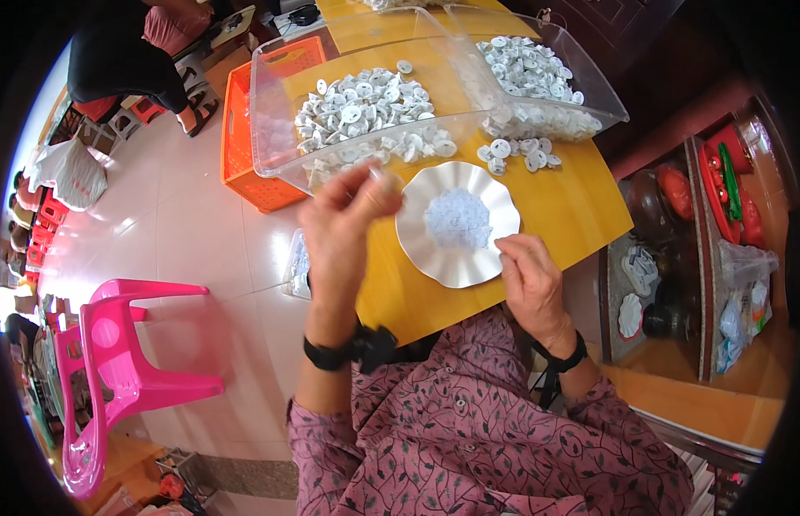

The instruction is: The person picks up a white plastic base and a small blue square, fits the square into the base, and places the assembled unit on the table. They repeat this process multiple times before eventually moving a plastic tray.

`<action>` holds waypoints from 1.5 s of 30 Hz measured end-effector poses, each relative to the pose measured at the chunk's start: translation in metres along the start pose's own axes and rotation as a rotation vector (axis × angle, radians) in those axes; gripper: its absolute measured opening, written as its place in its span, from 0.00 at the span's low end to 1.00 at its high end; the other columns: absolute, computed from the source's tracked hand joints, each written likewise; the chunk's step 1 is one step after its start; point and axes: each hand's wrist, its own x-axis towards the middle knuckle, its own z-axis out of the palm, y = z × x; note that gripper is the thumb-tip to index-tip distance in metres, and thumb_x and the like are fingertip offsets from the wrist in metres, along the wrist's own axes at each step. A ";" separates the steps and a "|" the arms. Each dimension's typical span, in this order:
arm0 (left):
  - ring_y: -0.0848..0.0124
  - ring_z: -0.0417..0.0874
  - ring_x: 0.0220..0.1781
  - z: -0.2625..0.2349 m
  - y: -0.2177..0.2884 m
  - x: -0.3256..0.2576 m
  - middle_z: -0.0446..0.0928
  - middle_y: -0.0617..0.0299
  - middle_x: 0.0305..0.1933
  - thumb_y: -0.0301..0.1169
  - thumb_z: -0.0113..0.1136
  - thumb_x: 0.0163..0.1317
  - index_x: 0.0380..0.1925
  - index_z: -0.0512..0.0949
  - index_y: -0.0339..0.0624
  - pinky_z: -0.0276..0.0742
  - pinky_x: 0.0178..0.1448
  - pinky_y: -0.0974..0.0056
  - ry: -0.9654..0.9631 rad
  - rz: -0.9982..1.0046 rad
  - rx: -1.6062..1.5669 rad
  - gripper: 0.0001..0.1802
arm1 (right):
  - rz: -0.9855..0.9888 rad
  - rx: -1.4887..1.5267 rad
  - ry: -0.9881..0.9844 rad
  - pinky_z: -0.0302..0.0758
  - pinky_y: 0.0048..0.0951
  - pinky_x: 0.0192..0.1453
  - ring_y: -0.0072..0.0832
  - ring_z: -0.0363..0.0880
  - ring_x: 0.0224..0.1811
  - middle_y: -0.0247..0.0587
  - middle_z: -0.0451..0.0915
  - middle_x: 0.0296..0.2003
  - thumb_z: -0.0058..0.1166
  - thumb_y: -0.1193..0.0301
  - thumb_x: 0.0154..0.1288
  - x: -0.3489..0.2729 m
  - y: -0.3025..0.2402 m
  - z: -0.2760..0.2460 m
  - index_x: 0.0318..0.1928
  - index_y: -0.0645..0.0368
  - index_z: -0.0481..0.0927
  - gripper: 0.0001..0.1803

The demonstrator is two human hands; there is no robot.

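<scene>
Yellow table — left hand raised, right hand at scalloped plate.

Both forearms come up from the lower edge, bare below patterned sleeves pushed back near the elbows, and each wrist wears a black band. The left hand is raised, back toward the camera, its fingers curled together at the tips as if pinching; whether anything sits between them cannot be told through the blur. The right hand lies lower, palm down, knuckles bent, fingertips drawn in.
</scene>
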 end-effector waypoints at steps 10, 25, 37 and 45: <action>0.60 0.87 0.47 0.004 0.029 0.053 0.80 0.49 0.48 0.28 0.67 0.65 0.53 0.73 0.19 0.85 0.56 0.64 0.156 0.154 -0.257 0.24 | -0.044 -0.259 -0.057 0.71 0.39 0.53 0.43 0.77 0.48 0.44 0.77 0.45 0.53 0.84 0.56 -0.007 0.036 -0.001 0.45 0.64 0.81 0.15; 0.66 0.86 0.46 0.001 -0.030 -0.031 0.81 0.54 0.46 0.26 0.62 0.69 0.53 0.76 0.25 0.81 0.54 0.64 0.176 -0.069 -0.199 0.17 | -0.127 -0.393 -0.290 0.63 0.45 0.64 0.42 0.70 0.60 0.43 0.76 0.52 0.53 0.84 0.52 -0.006 0.030 0.003 0.48 0.61 0.83 0.20; 0.77 0.82 0.33 0.012 -0.068 -0.090 0.83 0.61 0.35 0.26 0.64 0.67 0.45 0.81 0.30 0.78 0.38 0.72 0.014 -0.252 0.113 0.11 | -0.101 -0.174 -0.191 0.67 0.39 0.58 0.37 0.76 0.53 0.39 0.79 0.45 0.63 0.82 0.54 -0.010 0.028 -0.008 0.35 0.63 0.81 0.07; 0.79 0.82 0.30 0.027 -0.081 -0.099 0.82 0.64 0.30 0.27 0.64 0.67 0.42 0.82 0.31 0.77 0.33 0.73 -0.089 -0.139 0.328 0.09 | 0.080 0.039 -0.077 0.75 0.35 0.45 0.40 0.80 0.41 0.42 0.80 0.39 0.62 0.80 0.60 -0.012 0.022 -0.004 0.37 0.63 0.78 0.06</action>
